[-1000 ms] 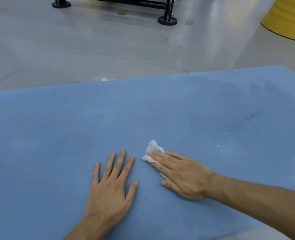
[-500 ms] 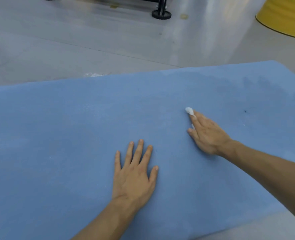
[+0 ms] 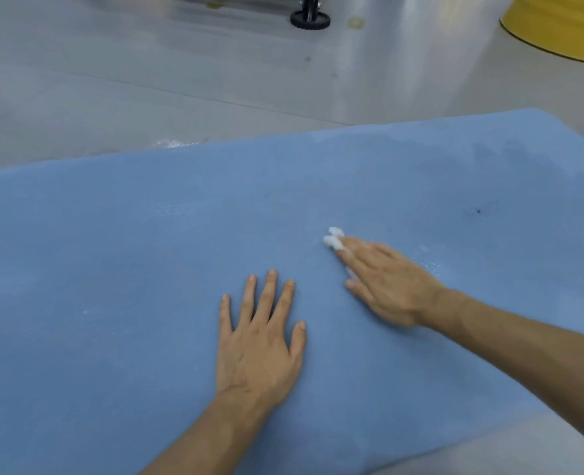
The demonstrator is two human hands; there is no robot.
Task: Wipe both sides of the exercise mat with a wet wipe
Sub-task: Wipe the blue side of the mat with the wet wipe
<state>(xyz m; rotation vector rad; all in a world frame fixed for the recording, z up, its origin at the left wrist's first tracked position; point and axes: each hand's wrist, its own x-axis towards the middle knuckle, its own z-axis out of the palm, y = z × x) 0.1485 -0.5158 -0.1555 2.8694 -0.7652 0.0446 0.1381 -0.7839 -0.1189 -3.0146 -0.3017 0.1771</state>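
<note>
Two hands flat on mat (image 3: 112,269), wipe (image 3: 333,238) under right fingers (image 3: 359,260)

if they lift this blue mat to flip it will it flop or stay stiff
Probably flops: the mat looks like thin foam lying flat, so likely light too. Wet sheen beside the right hand and wet wipe may make it slippery to grip.

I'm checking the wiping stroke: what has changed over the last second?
The right hand slid the wipe over the mat away from the person, from beside the left hand to beyond its fingertips. Nothing was picked up or let go. The left hand stays flat on the mat, and the wipe stays pressed under the right hand.
</note>
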